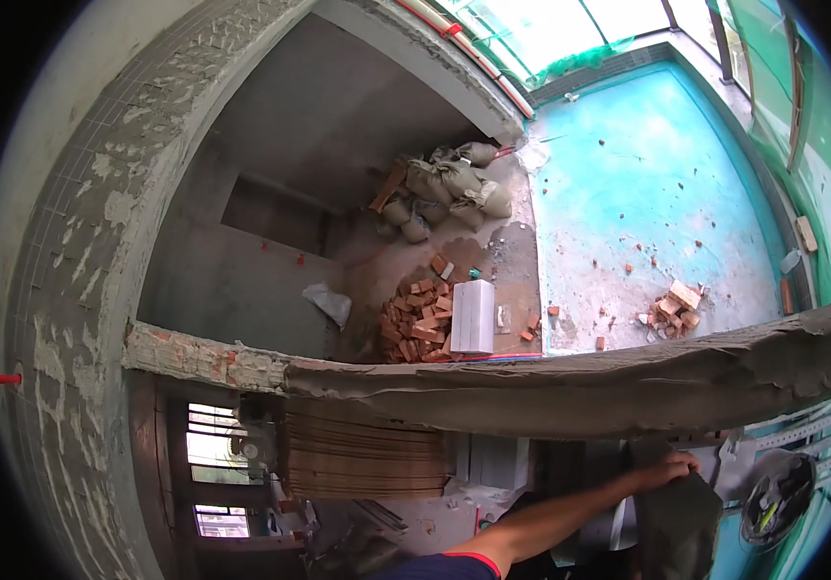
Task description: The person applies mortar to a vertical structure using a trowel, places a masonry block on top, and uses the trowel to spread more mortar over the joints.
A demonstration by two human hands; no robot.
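My right hand (665,474) reaches out to the right from the lower edge and grips the top edge of a grey board coated with mortar (678,527). It is just below a brick wall top (570,379) that runs across the view and is capped with wet grey mortar; bare bricks show at its left end (193,356). My left hand is out of sight.
A round bucket with tools (778,498) sits right of the hand. Stacked brown boards (367,454) lie under the wall. Far below are a brick pile (415,319), a white block (473,314), filled sacks (449,188) and a turquoise floor (647,193). A rough rendered wall (77,290) curves at left.
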